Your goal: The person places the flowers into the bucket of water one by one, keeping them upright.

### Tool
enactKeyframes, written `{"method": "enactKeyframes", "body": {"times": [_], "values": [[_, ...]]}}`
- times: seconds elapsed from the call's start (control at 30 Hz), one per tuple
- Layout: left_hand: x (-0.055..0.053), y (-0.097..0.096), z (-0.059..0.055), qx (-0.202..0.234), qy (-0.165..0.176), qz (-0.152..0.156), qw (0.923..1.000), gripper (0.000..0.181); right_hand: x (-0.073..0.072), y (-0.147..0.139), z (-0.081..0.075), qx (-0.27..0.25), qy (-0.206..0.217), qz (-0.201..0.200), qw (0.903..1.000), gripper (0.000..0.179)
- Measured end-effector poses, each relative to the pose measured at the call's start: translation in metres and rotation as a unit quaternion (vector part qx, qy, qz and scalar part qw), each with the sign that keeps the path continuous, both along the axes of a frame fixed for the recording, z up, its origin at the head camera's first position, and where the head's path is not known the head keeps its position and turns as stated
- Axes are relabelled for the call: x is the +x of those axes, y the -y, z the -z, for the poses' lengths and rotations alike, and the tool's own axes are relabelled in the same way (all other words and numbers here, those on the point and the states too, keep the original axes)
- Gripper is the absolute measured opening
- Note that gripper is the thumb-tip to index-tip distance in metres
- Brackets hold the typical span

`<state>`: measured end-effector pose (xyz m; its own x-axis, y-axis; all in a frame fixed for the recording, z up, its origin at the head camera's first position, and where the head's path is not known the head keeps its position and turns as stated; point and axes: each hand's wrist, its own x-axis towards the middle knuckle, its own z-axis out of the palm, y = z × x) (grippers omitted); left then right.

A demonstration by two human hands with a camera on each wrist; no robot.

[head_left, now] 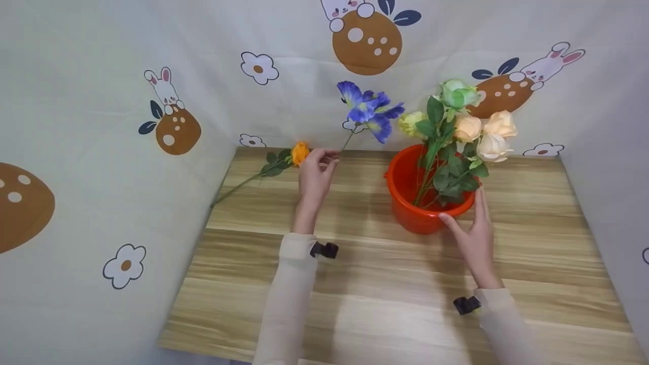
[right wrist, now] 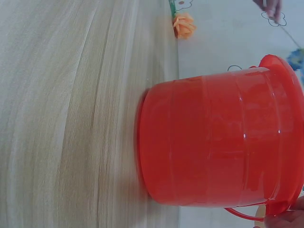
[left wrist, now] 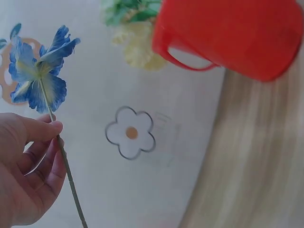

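In the head view my left hand (head_left: 317,175) pinches the thin stem of a blue-purple artificial iris (head_left: 366,109) between thumb and fingers. The left wrist view shows the bloom (left wrist: 38,73) just above the fingertips, its stem running down past the hand. A red bucket (head_left: 421,220) stands upright on the table, holding several artificial roses, among them a green one (head_left: 459,94) and a peach one (head_left: 501,123). My right hand (head_left: 476,241) rests against the bucket's near right rim, thumb and straight fingers spread apart. The right wrist view shows the bucket's side (right wrist: 209,142).
An orange artificial rose (head_left: 300,153) lies at the back left of the wood-grain table (head_left: 385,299), its stem reaching the left edge. A pale printed curtain (head_left: 203,66) hangs behind and along the sides. A yellow bloom (head_left: 411,124) leans over the bucket's left rim.
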<state>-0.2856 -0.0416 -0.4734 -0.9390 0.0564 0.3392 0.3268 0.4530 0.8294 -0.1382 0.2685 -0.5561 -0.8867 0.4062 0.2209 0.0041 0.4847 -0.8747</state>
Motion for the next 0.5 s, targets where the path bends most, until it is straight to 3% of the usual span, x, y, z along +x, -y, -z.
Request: {"method": "enactKeyframes", "body": {"times": [0.2, 0.5], "values": [[0.006, -0.018, -0.023, 0.023, -0.026, 0.024, 0.9991, 0.017, 0.0, -0.001, 0.0, 0.003, 0.002, 0.0, 1.0, 0.101], [0.015, -0.051, -0.047, 0.048, -0.064, 0.077, 0.9939, 0.015, 0.0, -0.001, 0.0, 0.005, 0.012, 0.002, 0.9999, 0.101]]}}
